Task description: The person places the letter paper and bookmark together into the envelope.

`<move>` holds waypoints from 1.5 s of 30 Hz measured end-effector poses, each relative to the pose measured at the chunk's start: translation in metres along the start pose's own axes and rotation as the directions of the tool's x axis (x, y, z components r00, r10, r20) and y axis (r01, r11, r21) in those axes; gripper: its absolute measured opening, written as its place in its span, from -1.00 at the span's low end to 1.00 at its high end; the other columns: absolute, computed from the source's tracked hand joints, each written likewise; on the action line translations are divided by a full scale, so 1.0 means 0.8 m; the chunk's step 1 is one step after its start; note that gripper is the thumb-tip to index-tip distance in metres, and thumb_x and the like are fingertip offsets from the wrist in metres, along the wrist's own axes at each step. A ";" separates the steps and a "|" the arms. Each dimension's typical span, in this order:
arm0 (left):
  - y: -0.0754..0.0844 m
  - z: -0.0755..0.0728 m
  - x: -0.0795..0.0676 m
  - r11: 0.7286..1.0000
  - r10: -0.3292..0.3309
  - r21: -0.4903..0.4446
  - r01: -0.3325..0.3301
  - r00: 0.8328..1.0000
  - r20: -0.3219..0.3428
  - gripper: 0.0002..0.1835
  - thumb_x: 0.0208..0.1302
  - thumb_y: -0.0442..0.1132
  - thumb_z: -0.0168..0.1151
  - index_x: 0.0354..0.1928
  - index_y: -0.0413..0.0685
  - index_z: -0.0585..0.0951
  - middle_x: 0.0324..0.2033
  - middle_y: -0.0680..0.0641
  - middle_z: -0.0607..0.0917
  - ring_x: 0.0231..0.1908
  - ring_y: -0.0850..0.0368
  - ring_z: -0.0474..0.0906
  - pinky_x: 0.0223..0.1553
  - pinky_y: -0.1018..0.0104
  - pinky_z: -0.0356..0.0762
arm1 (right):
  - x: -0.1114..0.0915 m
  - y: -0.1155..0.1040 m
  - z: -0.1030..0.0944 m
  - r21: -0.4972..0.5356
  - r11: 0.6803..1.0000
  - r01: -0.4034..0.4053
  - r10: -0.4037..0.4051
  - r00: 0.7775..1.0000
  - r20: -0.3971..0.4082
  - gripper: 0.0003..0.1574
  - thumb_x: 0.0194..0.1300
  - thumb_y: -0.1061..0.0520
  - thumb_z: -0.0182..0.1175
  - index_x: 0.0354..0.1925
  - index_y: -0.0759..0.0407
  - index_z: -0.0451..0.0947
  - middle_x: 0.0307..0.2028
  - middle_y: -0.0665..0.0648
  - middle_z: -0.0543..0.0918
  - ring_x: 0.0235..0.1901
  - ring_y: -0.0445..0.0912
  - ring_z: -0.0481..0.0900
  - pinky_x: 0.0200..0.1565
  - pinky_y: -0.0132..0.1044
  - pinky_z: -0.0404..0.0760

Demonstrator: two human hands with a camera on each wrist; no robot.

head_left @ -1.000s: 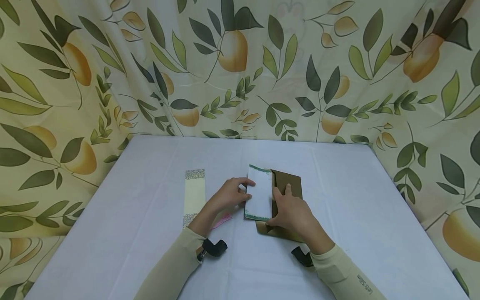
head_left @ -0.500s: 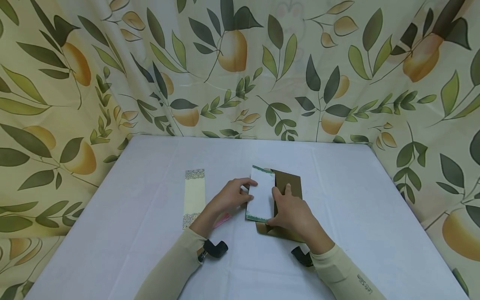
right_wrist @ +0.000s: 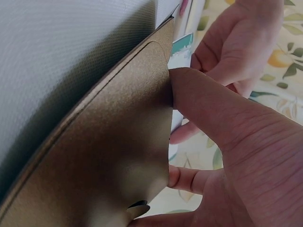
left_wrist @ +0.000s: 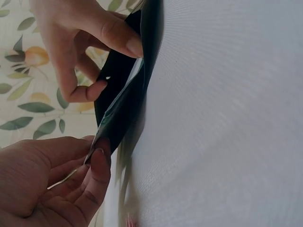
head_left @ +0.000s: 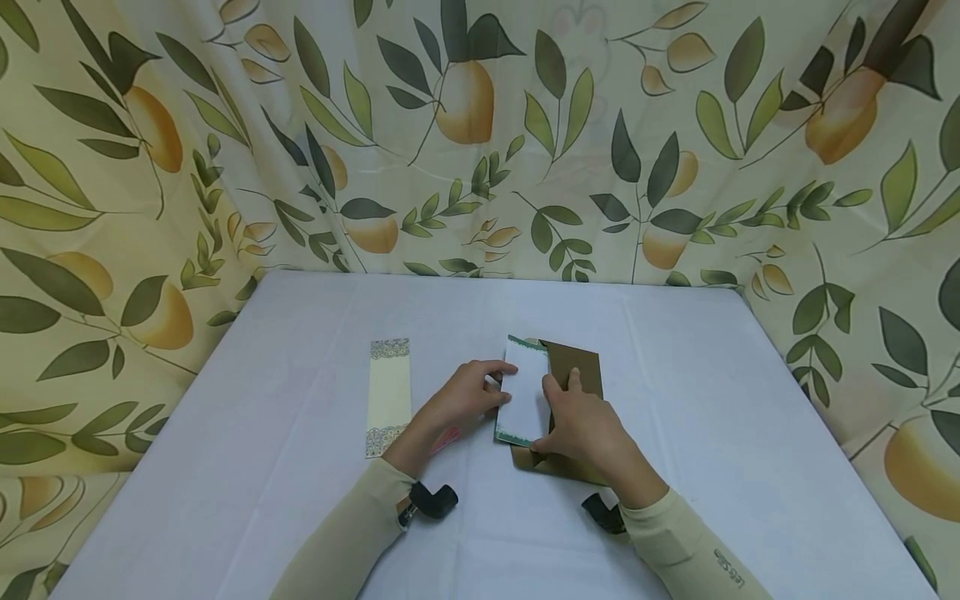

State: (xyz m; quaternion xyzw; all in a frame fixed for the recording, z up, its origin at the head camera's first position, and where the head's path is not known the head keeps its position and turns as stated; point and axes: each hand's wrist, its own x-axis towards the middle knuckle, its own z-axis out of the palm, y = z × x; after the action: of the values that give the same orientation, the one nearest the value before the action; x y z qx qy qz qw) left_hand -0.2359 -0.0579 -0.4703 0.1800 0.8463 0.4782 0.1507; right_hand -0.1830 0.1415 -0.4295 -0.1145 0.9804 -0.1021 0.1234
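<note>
A white card [head_left: 527, 392] with green decorated ends lies partly inside a bronze-brown envelope [head_left: 576, 364], its left part sticking out of the opening. My left hand [head_left: 461, 395] pinches the card's left edge between thumb and fingers, also seen in the left wrist view, where the left hand [left_wrist: 57, 177] is at the lower left. My right hand [head_left: 585, 422] holds the envelope at its opening, thumb near the lower edge and fingers higher up. In the right wrist view the envelope [right_wrist: 109, 127] stands slightly raised off the cloth. The card's right part is hidden.
A cream bookmark-like strip [head_left: 389, 392] with grey lace-patterned ends lies left of the hands. A pink tassel-like piece [head_left: 446, 439] is half hidden behind the left wrist. The white tablecloth [head_left: 300, 467] has faint creases; a fruit-patterned curtain [head_left: 465, 208] hangs behind.
The left hand and the card have shifted slightly right, toward the envelope. The right hand and envelope have barely moved.
</note>
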 end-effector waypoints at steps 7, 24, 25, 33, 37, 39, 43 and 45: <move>-0.002 0.002 0.000 0.999 0.018 -0.045 -0.018 1.000 0.010 -0.54 0.35 -0.43 0.37 0.28 -0.20 0.60 -0.03 -0.14 0.62 -0.50 0.17 0.69 -0.42 0.39 0.54 | -0.001 0.000 -0.001 0.016 1.000 0.001 -0.001 1.000 0.000 0.27 -0.08 -0.16 0.69 0.39 0.34 0.29 0.38 0.78 0.10 -0.37 0.19 0.67 -0.41 0.00 0.64; -0.003 0.008 0.002 0.998 0.063 -0.002 -0.063 0.997 -0.038 -0.59 0.29 -0.40 0.45 0.16 -0.13 0.62 -0.19 -0.02 0.62 -0.63 0.22 0.54 -0.47 0.41 0.45 | 0.000 0.001 0.002 0.013 1.000 0.015 -0.015 1.000 -0.020 0.22 -0.10 -0.16 0.70 0.34 0.34 0.34 0.37 0.77 0.13 -0.44 0.17 0.64 -0.44 -0.01 0.65; -0.004 0.009 0.002 0.998 0.059 -0.008 -0.059 0.998 -0.036 -0.59 0.29 -0.40 0.44 0.16 -0.14 0.62 -0.18 -0.02 0.62 -0.62 0.22 0.56 -0.46 0.41 0.46 | 0.000 0.000 0.001 0.013 1.000 0.015 -0.015 1.000 -0.021 0.22 -0.10 -0.16 0.70 0.34 0.34 0.34 0.37 0.77 0.13 -0.44 0.17 0.65 -0.44 -0.01 0.65; -0.002 0.011 0.003 0.999 0.035 -0.015 -0.035 0.999 -0.037 -0.61 0.33 -0.42 0.40 0.18 -0.17 0.63 -0.15 -0.06 0.63 -0.57 0.19 0.64 -0.45 0.42 0.51 | 0.000 0.000 0.001 0.013 1.000 0.023 -0.023 1.000 -0.021 0.18 -0.09 -0.16 0.70 0.31 0.34 0.35 0.36 0.78 0.13 -0.43 0.17 0.65 -0.45 -0.02 0.64; -0.002 0.012 0.003 0.999 0.014 -0.042 -0.015 0.999 -0.032 -0.62 0.35 -0.43 0.37 0.19 -0.18 0.63 -0.14 -0.07 0.63 -0.52 0.17 0.69 -0.44 0.40 0.54 | 0.000 0.000 0.001 0.004 1.000 0.030 -0.029 0.999 -0.022 0.19 -0.09 -0.16 0.70 0.31 0.33 0.35 0.35 0.79 0.13 -0.41 0.20 0.67 -0.44 0.00 0.65; -0.002 0.012 0.002 0.999 0.007 -0.052 -0.008 1.000 -0.028 -0.62 0.35 -0.44 0.36 0.19 -0.19 0.63 -0.14 -0.07 0.63 -0.51 0.16 0.70 -0.43 0.39 0.55 | 0.000 0.000 0.001 0.002 1.000 0.027 -0.027 0.999 -0.019 0.21 -0.09 -0.16 0.70 0.33 0.34 0.34 0.36 0.79 0.13 -0.40 0.21 0.67 -0.43 0.00 0.65; -0.001 0.012 0.003 0.998 0.003 -0.057 -0.003 1.000 -0.013 -0.61 0.34 -0.45 0.35 0.20 -0.19 0.64 -0.14 -0.07 0.63 -0.49 0.16 0.71 -0.43 0.39 0.55 | 0.000 0.000 0.001 0.003 1.000 0.023 -0.023 1.000 -0.017 0.24 -0.08 -0.16 0.69 0.37 0.35 0.32 0.36 0.78 0.12 -0.39 0.19 0.67 -0.43 -0.01 0.65; 0.000 0.012 0.003 0.999 0.002 -0.053 -0.002 1.000 -0.010 -0.60 0.34 -0.45 0.36 0.21 -0.19 0.64 -0.14 -0.07 0.63 -0.50 0.16 0.70 -0.43 0.40 0.54 | -0.001 0.000 0.001 0.003 1.000 0.021 -0.021 1.000 -0.018 0.25 -0.08 -0.16 0.69 0.38 0.35 0.31 0.37 0.78 0.12 -0.39 0.19 0.67 -0.43 -0.01 0.65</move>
State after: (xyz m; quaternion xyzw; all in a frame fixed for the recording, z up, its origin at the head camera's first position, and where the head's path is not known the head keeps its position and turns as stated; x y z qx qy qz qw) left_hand -0.2338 -0.0494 -0.4754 0.1745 0.8338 0.5015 0.1509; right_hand -0.1824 0.1417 -0.4302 -0.1237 0.9801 -0.1058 0.1138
